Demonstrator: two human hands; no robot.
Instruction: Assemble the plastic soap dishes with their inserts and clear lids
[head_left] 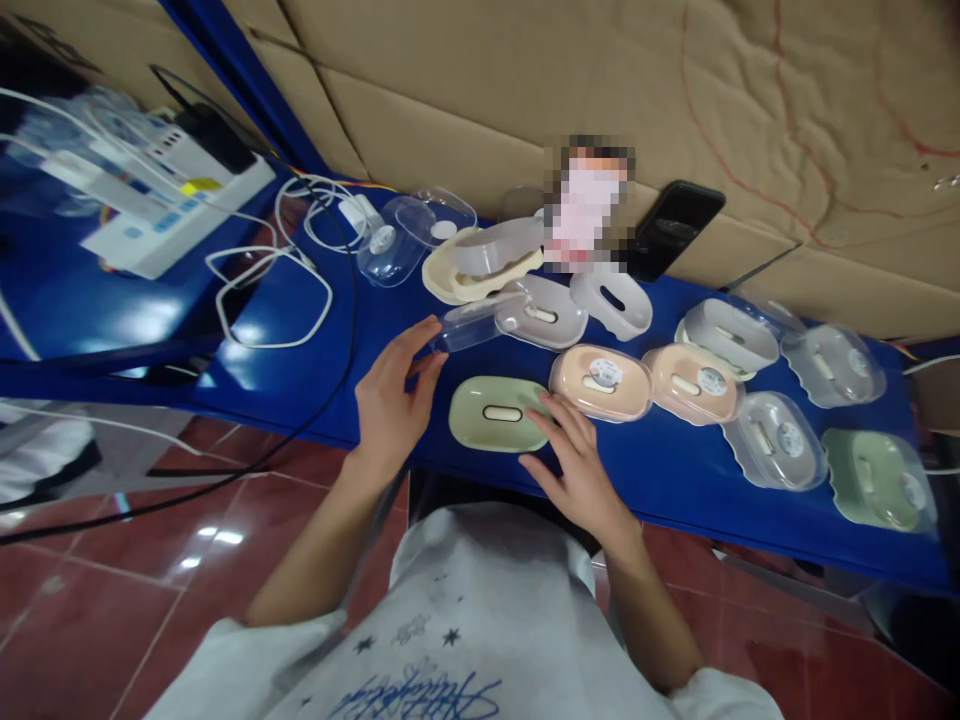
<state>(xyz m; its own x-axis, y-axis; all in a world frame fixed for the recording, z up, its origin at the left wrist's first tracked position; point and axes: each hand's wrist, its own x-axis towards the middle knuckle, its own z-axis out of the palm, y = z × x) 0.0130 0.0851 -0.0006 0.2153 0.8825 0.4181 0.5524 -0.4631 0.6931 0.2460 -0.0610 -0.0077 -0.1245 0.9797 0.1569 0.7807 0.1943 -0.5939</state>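
Observation:
My left hand (396, 395) pinches the end of a clear plastic lid (474, 324) between thumb and fingers, holding it tilted above the table. Below and to the right of the lid lies a pale green oval dish (491, 428) with a cream bar in its middle. At that dish's right end is my right hand (568, 455), fingers apart, fingertips touching the rim and thumb lower down. A peach dish with a clear lid (602, 382) sits just beyond the right hand. Behind the held lid lies a grey oval dish (546, 312).
More lidded dishes, including a green one (874, 480), spread along the blue table (645, 480) to the right. Loose clear lids (394, 240) and a cream tray (446, 272) lie at the back. A phone (679, 225) leans against cardboard. A power strip (161, 240) and cables occupy the left.

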